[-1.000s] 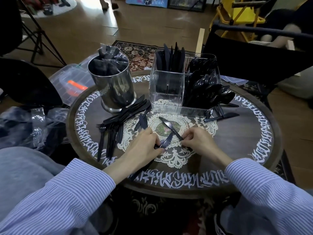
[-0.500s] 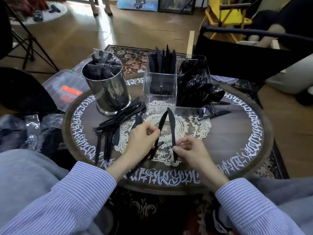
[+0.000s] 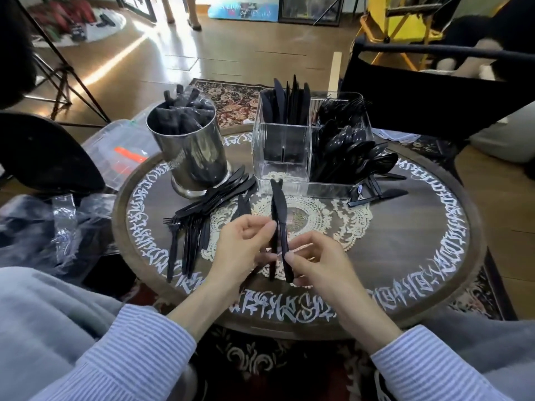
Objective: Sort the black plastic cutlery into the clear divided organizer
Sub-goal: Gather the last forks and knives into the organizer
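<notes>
The two black knives (image 3: 279, 224) should be held together, handles even, then put upright into the left compartment of the clear organizer (image 3: 285, 157), where other knives already stand. Both hands hold them above the round table (image 3: 419, 227), just in front of the organizer. The left hand (image 3: 246, 241) pinches the pair at the middle with curled fingers. The right hand (image 3: 315, 261) pinches the lower end; it seems to hold both knives, but the overlap hides this.
</notes>
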